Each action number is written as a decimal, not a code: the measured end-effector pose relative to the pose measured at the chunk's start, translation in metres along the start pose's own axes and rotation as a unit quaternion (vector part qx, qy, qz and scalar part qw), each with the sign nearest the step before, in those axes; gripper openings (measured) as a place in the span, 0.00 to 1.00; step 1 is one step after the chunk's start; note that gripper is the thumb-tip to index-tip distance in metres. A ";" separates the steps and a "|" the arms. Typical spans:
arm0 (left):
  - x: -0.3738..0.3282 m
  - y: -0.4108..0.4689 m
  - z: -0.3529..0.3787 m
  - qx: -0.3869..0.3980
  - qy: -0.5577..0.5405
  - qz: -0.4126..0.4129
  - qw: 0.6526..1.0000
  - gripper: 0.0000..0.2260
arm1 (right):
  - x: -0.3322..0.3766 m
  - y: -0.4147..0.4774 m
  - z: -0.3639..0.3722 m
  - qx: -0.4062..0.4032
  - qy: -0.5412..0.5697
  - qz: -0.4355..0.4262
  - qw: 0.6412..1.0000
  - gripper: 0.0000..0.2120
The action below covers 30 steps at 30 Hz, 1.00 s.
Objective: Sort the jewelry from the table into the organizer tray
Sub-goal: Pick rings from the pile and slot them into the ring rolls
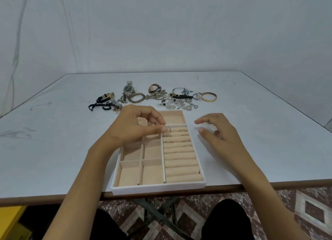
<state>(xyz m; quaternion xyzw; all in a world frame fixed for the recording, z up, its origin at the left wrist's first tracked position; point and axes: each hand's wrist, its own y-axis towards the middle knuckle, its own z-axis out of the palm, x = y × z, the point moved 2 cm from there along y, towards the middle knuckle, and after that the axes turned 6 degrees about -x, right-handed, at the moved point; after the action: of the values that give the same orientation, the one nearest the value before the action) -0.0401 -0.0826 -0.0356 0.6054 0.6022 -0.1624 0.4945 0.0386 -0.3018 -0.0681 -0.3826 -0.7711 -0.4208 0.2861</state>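
Head: white table [251, 132] (scuffed) bears organizer tray [158, 187]; pale wall [161, 33] behind

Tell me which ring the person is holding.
The ring at the far left corner of the padded rolls in the tray, pinched by the left hand; the other rings sit alone in their slots.

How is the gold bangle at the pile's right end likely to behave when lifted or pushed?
The gold bangle looks like a rigid hoop, so it probably keeps its shape. Lying flat on the table, it would likely slide; on edge, it might roll.
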 end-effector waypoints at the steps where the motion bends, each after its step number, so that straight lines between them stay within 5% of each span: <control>1: -0.001 0.000 0.000 0.006 -0.001 0.000 1.000 0.08 | -0.003 -0.001 0.000 0.009 -0.074 -0.001 0.997 0.11; 4: -0.003 -0.002 0.003 0.037 -0.013 -0.006 0.999 0.06 | -0.008 -0.005 0.007 0.101 -0.239 0.015 0.966 0.21; 7: -0.006 -0.005 0.005 0.064 -0.025 -0.014 0.998 0.05 | -0.007 -0.007 0.012 0.160 -0.290 0.020 0.943 0.24; 30: -0.001 -0.003 0.011 0.143 0.021 0.077 0.986 0.05 | -0.005 -0.007 0.010 0.161 -0.295 0.031 0.941 0.24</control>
<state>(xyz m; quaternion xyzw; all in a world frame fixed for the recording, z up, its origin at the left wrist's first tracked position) -0.0382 -0.0927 -0.0410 0.7178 0.5346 -0.1956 0.4009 0.0349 -0.2970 -0.0802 -0.4619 -0.8664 -0.1502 0.1160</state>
